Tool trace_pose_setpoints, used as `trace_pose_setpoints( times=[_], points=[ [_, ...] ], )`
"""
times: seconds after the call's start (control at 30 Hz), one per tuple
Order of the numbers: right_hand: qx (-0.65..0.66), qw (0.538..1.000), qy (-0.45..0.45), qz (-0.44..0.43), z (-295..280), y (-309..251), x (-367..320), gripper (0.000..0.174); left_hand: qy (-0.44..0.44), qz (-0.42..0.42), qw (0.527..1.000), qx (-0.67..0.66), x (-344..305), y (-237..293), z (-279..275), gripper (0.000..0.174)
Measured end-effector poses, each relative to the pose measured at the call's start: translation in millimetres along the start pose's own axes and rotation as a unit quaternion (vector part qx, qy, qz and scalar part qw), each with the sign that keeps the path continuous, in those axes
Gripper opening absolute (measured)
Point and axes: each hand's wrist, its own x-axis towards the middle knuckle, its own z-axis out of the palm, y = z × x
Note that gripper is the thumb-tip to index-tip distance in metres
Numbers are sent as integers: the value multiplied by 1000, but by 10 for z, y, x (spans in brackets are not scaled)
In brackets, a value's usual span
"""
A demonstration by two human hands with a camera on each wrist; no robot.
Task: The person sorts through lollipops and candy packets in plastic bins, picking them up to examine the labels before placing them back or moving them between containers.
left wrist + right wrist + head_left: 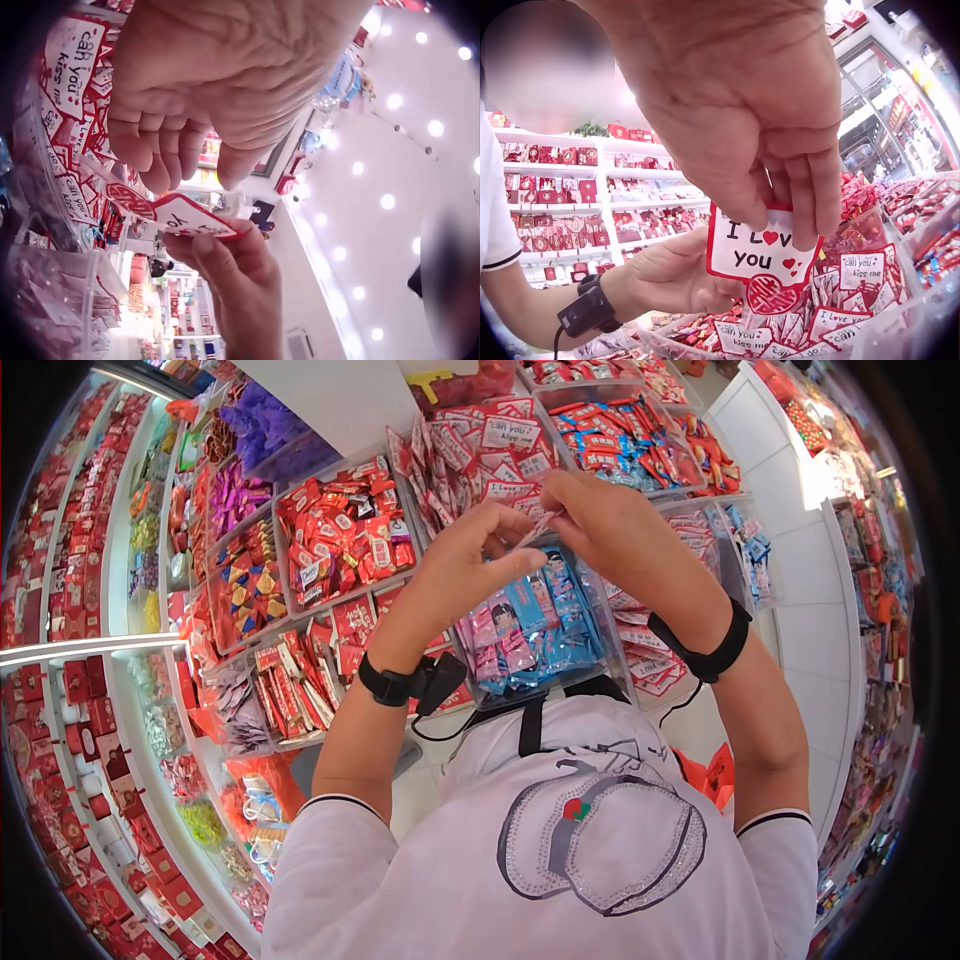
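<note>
My right hand (612, 525) pinches a small white packet (739, 259) with a red border. It reads "I Love you" and bears a round red emblem at its lower end. In the left wrist view, the right thumb and fingers (214, 259) grip one end of it. My left hand (465, 565) is close beside the packet, thumb stretched out and fingers loosely bent. The right wrist view has the left palm (667, 274) behind the packet. Below both hands, a bin of similar white packets (510, 432) stands near a clear bin of blue and pink packets (535, 605).
Bins of red packets (345, 530), blue-and-red sweets (615, 445) and purple packets (262, 422) surround the work. Shelves of red boxes (75, 580) line the left side. To the right lies a white tiled floor (810, 600) with more shelves beyond.
</note>
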Motion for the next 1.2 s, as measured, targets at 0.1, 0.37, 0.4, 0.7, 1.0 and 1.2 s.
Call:
trace_pose_setpoints(
  times=[0.1, 0.37, 0.4, 0.7, 1.0, 1.2],
  points=[
    [-28, 999, -22, -11, 7, -31, -15, 18, 13, 49, 985, 165, -65, 154, 25, 39],
    [32, 999, 1, -1, 15, -120, -15, 25, 110, 106, 936, 316, -9, 70, -17, 25],
    [43, 999, 19, -5, -21, -141, -18, 27, 117, 100, 936, 316, -8, 42, -68, 25],
    [50, 992, -6, 119, -325, 11, -365, 32, 266, -85, 958, 60, 412, -230, -773, 27],
    [24, 991, 2, 128, -418, 121, -675, 30, 226, 7, 946, 232, 1081, -301, -919, 28],
    [41, 987, 1, 152, -475, 142, -814, 25, 253, 139, 888, 359, 1321, -704, -976, 20]
  ],
)
